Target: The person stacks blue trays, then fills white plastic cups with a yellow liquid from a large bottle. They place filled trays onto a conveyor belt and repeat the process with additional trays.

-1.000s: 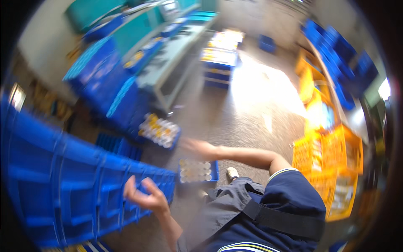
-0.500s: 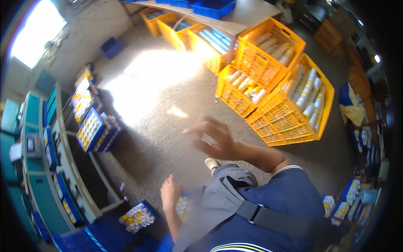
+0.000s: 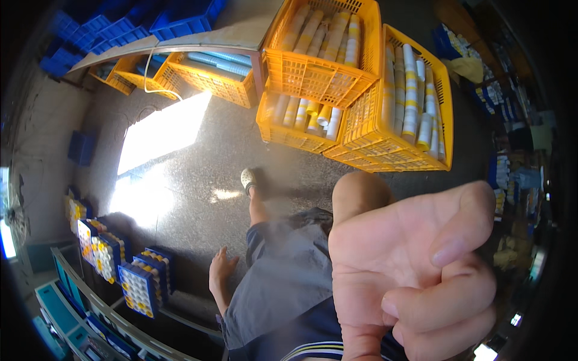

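Right hand (image 3: pixel 415 271) up close to the lens, fingers curled loosely, holding nothing. Left hand (image 3: pixel 221 268) hangs low by the shorts, open, empty. Nearest it, lower left: blue trays (image 3: pixel 141 287) w/ yellow-white tubes. Yellow crates (image 3: pixel 355 78) sit far beyond the right hand.

Sunlight falls in a hard bright patch on the floor (image 3: pixel 158 129) at centre left of the frame, blown out to near white, with a second glare spot lower left. The rest of the room sits dim, and the corners go black where the fisheye rim cuts in. Straight edges of the yellow crates (image 3: pixel 361 114) bow toward the top. The right hand (image 3: pixel 415 277), huge and close at lower right, is soft and out of focus; the left hand (image 3: pixel 221 271) lies in shade.
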{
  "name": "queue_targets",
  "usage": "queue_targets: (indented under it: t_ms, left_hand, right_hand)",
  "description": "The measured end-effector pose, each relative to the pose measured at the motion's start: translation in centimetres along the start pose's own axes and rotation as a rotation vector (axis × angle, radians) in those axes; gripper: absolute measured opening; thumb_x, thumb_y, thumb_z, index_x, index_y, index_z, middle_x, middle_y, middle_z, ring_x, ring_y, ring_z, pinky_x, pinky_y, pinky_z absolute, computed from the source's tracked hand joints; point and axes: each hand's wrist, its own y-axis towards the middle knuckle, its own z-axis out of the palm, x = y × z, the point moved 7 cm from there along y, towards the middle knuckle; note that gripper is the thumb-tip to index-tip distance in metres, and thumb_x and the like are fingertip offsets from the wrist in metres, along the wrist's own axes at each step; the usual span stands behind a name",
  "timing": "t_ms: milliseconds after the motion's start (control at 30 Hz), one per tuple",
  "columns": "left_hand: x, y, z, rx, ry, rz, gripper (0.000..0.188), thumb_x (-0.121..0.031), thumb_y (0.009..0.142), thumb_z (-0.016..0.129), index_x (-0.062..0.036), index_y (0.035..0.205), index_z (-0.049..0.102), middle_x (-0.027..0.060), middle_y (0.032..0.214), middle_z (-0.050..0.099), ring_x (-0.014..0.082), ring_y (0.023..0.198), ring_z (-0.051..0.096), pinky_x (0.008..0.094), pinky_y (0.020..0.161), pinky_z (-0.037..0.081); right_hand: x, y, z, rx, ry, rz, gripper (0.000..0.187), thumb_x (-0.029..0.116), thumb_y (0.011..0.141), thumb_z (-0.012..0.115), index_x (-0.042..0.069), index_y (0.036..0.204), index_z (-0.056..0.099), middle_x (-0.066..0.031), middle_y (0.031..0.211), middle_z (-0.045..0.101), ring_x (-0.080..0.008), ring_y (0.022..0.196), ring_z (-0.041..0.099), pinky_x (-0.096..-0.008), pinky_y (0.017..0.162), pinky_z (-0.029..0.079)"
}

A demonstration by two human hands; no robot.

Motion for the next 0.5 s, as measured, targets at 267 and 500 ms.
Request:
queue_targets:
  t_ms: [267,500]
  left_hand:
    - [-6.7,19.9,-25.8,-0.247,0.337,0.218,0.059,-0.029,0.086,0.069,-0.0002,0.133,0.049,0.0234,0.134,0.05,0.0399,0.127,0.045,0.0492,0.103,0.041]
    - [-27.6,33.4,-45.5,-0.848,0.375,0.83,0.066,-0.013,0.08,0.075,-0.0041,0.138,0.044,0.0185,0.148,0.035,0.0379,0.141,0.028,0.05,0.113,0.031]
  right_hand:
    - [-29.4,-7.7,1.2,-0.136,-0.481,0.587,0.024,0.013,0.094,0.059,0.004,0.116,0.056,-0.0054,0.094,0.056,-0.0114,0.084,0.053,-0.0254,0.08,0.044]
    - [-54.9,-40.5,-6.9,0.203,-0.411,1.911,0.04,0.029,0.09,0.068,0.0,0.116,0.061,-0.0144,0.107,0.067,-0.0246,0.094,0.066,-0.0359,0.08,0.052]
